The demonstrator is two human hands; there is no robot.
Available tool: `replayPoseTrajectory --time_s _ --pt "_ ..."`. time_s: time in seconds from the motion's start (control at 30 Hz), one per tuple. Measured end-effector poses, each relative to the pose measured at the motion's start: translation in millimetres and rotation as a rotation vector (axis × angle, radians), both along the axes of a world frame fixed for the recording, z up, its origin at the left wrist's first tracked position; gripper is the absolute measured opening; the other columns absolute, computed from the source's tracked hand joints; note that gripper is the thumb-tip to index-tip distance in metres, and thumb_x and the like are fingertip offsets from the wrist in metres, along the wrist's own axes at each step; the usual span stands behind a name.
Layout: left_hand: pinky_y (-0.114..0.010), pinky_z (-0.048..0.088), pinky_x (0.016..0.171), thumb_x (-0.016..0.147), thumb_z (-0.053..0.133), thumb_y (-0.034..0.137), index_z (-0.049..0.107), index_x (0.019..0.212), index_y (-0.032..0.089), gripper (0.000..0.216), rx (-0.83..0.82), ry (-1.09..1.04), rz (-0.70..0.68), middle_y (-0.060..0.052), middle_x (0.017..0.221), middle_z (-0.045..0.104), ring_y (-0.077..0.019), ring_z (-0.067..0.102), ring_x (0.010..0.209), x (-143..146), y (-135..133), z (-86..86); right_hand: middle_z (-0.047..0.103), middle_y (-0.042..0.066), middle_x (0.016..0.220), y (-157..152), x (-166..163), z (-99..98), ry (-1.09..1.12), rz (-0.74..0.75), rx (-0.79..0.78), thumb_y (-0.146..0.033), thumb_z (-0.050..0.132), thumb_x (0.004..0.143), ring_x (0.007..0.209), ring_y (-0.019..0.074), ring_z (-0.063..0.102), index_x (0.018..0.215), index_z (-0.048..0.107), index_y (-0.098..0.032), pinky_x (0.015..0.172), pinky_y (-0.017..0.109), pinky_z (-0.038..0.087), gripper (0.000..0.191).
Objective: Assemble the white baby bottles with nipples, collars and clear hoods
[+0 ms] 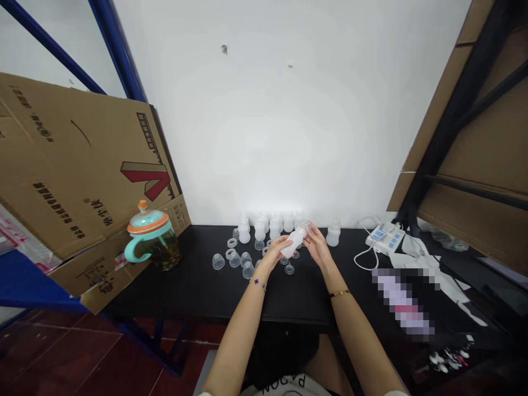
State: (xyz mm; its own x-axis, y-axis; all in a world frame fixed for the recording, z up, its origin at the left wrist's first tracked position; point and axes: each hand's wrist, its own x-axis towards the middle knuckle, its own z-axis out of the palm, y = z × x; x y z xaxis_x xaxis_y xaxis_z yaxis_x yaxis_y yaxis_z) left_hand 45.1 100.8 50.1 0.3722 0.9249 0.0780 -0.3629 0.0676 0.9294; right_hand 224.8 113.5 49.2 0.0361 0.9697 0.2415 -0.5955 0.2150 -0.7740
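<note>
A white baby bottle [292,246] is held tilted above the black table, its clear top pointing up and to the right. My left hand [275,252] is closed round the bottle's lower body. The fingers of my right hand [316,242] are wrapped about the clear top. Several white bottles [244,228] stand in a group against the wall behind my hands. Clear caps [218,261] and pale rings [231,242] lie to the left, and clear nipples [289,268] lie just below my hands. One capped bottle [333,233] stands apart on the right.
At the left of the black table [193,294] stands a pitcher [154,236] with a turquoise handle, beside a large cardboard box [82,176]. A white power strip [385,237] with a looped cable and torn white paper [433,269] lie at the right. The white wall closes off the back.
</note>
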Motion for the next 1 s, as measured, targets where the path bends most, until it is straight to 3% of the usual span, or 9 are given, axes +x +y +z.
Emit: replayPoseTrajectory --time_s 0.33,0.6,0.8,1.0 --pt "-0.029 0.056 0.063 0.065 0.088 0.042 0.068 0.111 0.010 0.060 0.036 0.023 0.034 -0.009 0.090 0.074 -0.0182 0.070 0.067 2 -1 1.9 0.076 0.004 0.110 0 -2 0.0 0.018 -0.026 0.008 -0.037 0.087 0.070 0.106 0.0234 0.070 0.113 0.068 -0.028 0.088 0.035 0.058 0.048" --pt "-0.028 0.054 0.068 0.064 0.088 0.038 0.069 0.110 0.013 0.056 0.076 0.035 0.099 -0.011 0.104 0.073 -0.0187 0.070 0.078 6 -2 -0.3 0.075 0.003 0.105 1 -5 -3.0 -0.002 -0.131 0.030 -0.039 0.088 0.068 0.101 0.0231 0.071 0.114 0.068 -0.027 0.087 0.036 0.058 0.051" --pt "-0.024 0.049 0.061 0.066 0.086 0.042 0.064 0.117 0.017 0.060 0.119 0.073 0.050 -0.003 0.083 0.069 -0.0159 0.066 0.069 7 -2 -4.3 0.075 0.003 0.101 2 -9 -6.0 -0.023 -0.134 0.020 -0.042 0.087 0.070 0.094 0.0213 0.071 0.114 0.068 -0.027 0.081 0.032 0.059 0.051" --pt "-0.020 0.041 0.057 0.071 0.082 0.047 0.059 0.129 0.023 0.067 0.124 0.093 0.085 0.004 0.070 0.059 -0.0113 0.057 0.062 9 -7 -1.6 0.074 0.004 0.116 1 -16 -11.9 -0.086 -0.081 0.011 -0.048 0.083 0.074 0.096 0.0203 0.070 0.120 0.070 -0.028 0.080 0.030 0.058 0.052"
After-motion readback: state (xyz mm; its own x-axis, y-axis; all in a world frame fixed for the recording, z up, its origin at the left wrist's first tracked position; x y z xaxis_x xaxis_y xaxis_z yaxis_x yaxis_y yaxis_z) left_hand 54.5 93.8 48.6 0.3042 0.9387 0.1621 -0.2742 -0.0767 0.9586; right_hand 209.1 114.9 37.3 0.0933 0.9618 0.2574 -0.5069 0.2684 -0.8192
